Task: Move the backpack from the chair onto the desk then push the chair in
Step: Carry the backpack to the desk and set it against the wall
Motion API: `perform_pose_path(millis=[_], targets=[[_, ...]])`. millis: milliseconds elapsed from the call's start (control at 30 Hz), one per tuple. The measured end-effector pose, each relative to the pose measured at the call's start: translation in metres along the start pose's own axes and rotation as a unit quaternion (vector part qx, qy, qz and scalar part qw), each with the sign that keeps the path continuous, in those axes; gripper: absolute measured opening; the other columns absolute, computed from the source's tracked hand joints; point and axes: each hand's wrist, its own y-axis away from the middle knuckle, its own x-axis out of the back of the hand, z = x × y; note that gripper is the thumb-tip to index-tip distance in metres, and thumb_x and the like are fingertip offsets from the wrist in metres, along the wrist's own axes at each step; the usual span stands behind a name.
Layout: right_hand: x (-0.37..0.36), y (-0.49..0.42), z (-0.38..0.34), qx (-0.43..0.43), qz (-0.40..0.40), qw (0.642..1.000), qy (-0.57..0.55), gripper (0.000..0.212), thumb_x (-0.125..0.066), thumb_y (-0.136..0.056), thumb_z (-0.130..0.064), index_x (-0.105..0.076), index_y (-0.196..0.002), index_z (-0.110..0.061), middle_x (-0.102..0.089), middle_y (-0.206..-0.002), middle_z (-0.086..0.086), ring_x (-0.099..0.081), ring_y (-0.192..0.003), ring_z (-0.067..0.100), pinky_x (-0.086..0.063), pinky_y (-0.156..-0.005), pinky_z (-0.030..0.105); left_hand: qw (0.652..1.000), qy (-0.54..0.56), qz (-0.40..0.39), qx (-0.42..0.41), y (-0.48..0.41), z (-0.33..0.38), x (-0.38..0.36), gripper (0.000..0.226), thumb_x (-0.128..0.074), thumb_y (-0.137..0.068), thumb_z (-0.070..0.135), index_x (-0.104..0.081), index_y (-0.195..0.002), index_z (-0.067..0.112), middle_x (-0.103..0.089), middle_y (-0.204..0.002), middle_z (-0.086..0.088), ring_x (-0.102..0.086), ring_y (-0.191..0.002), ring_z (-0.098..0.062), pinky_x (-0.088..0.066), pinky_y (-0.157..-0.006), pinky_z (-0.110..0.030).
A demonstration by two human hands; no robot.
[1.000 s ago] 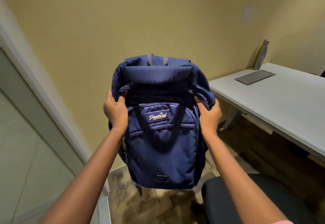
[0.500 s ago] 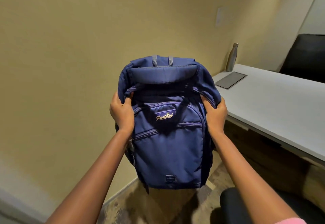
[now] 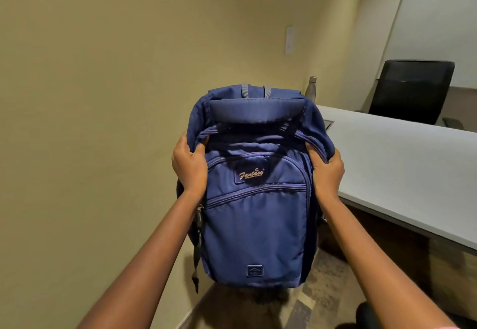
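Observation:
A navy blue backpack (image 3: 254, 215) hangs upright in the air in front of me, its front pocket facing me. My left hand (image 3: 189, 166) grips its left side near the top, and my right hand (image 3: 326, 171) grips its right side at the same height. The white desk (image 3: 402, 163) stretches off to the right, its near edge just beside the bag. Only a dark sliver of the chair (image 3: 366, 314) shows at the bottom right, below my right forearm.
A metal bottle (image 3: 311, 88) stands at the desk's far corner, partly hidden behind the bag. A second black chair (image 3: 410, 91) sits behind the desk. A beige wall fills the left and back. Patterned carpet lies below.
The view has swung to the right: the desk and the black chair behind it came further into view, the chair below slid out. The bag stays held up between both hands.

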Motion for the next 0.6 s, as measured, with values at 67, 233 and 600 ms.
perform_pose_path(millis=[67, 233, 600], targets=[[-0.008, -0.022, 0.008, 0.003, 0.004, 1.0, 0.004, 0.037, -0.064, -0.085, -0.026, -0.057, -0.117, -0.009, -0.06, -0.103, 0.001, -0.057, -0.094, 0.016, -0.044, -0.079, 0.022, 1.0, 0.004, -0.007, -0.005, -0.014, -0.01, -0.02, 0.011, -0.056, -0.084, 0.002, -0.06, -0.092, -0.004, -0.062, -0.081, -0.012, -0.053, -0.073, -0.023, -0.032, -0.057, -0.021], [-0.028, -0.083, 0.026, 0.003, 0.001, 1.0, 0.019, 0.04, -0.064, -0.085, -0.027, -0.055, -0.12, -0.009, -0.058, -0.105, -0.001, -0.056, -0.096, 0.015, -0.044, -0.082, 0.025, 1.0, 0.012, -0.018, -0.006, -0.048, -0.03, -0.074, 0.012, -0.058, -0.084, 0.005, -0.061, -0.095, 0.0, -0.064, -0.086, -0.01, -0.055, -0.077, -0.02, -0.034, -0.059, -0.019], [-0.076, -0.217, 0.053, 0.018, 0.011, 0.999, 0.04, 0.041, -0.063, -0.086, -0.031, -0.055, -0.12, -0.009, -0.058, -0.105, 0.001, -0.056, -0.098, 0.019, -0.045, -0.086, 0.029, 0.999, 0.047, -0.024, -0.006, -0.123, -0.054, -0.197, 0.012, -0.055, -0.082, 0.0, -0.058, -0.082, 0.012, -0.052, -0.064, 0.012, -0.046, -0.06, -0.013, -0.03, -0.051, -0.022]])
